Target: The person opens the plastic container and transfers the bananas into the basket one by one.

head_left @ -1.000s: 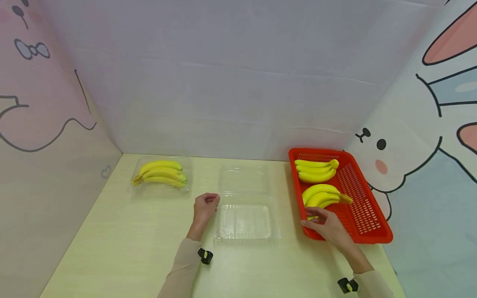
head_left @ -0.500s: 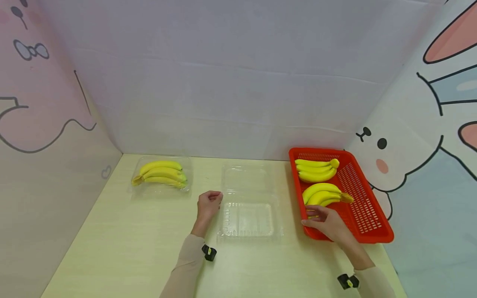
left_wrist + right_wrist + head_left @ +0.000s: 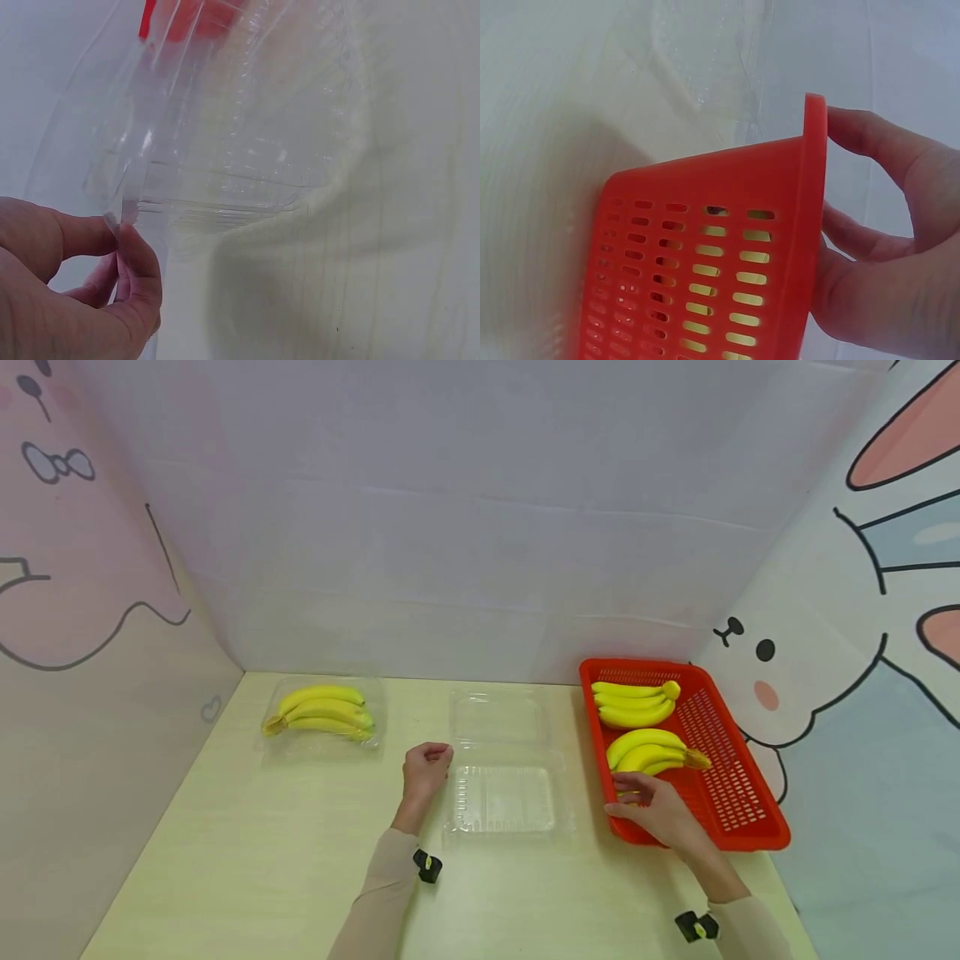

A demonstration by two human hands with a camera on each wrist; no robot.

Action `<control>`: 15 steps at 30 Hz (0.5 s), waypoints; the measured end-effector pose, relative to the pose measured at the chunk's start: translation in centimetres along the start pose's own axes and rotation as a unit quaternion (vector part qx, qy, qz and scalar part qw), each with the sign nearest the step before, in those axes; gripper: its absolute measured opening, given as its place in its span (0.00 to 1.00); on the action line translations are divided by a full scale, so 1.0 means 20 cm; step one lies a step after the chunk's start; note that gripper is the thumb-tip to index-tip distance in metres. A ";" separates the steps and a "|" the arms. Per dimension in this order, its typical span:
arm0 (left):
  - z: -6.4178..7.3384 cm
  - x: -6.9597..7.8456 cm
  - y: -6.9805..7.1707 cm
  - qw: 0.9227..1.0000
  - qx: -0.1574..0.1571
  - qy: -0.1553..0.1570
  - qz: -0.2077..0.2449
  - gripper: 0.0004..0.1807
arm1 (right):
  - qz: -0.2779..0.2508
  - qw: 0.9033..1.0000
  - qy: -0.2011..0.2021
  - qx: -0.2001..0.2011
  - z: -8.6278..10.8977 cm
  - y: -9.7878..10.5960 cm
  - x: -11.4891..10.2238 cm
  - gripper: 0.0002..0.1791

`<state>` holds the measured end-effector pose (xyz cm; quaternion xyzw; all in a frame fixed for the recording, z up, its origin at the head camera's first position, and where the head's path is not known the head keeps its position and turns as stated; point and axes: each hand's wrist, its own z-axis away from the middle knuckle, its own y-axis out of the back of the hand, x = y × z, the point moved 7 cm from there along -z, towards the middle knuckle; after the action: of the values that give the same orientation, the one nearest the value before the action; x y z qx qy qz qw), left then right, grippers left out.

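My left hand [image 3: 426, 770] pinches the left edge of a clear plastic clamshell box [image 3: 504, 797], which lies open in the middle of the table. Its lid [image 3: 501, 718] is folded back toward the wall. The left wrist view has thumb and fingers on the thin rim of the clamshell box [image 3: 262, 157]. My right hand [image 3: 660, 810] is at the near left corner of a red basket [image 3: 738, 760], with curved fingers overlapping a bunch of bananas [image 3: 648, 752]. In the right wrist view, the rim of the basket [image 3: 705, 180] hides the fingertips; I cannot tell whether they grip anything.
Another bunch of bananas [image 3: 637, 706] lies at the back of the basket. A clear box [image 3: 322, 747] with bananas [image 3: 322, 710] in it stands at the back left of the table [image 3: 300, 860]. A white cloth wall [image 3: 480, 568] rises behind.
My left hand has moved slightly right and away from me, and the open clamshell box has shifted right with it. The right hand and basket have stayed nearly still.
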<state>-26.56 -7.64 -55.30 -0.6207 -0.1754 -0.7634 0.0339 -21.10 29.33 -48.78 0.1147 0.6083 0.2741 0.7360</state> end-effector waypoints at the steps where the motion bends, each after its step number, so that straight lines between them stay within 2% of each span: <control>1: 0.00 0.00 -0.01 1.000 -0.001 0.000 0.001 0.08 | 0.002 1.000 0.001 -0.002 0.00 0.00 0.00 0.33; 8: -0.01 0.02 -0.04 1.000 -0.006 0.001 0.005 0.08 | 0.013 1.000 0.007 -0.009 -0.01 0.01 -0.01 0.34; 15: -0.02 0.02 -0.07 1.000 -0.007 0.001 0.004 0.08 | -0.008 1.000 0.016 -0.013 0.00 0.00 -0.01 0.33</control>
<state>-27.43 -6.29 -55.29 -0.6211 -0.1679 -0.7649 0.0330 -21.04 29.24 -48.64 0.0958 0.6174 0.2775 0.7298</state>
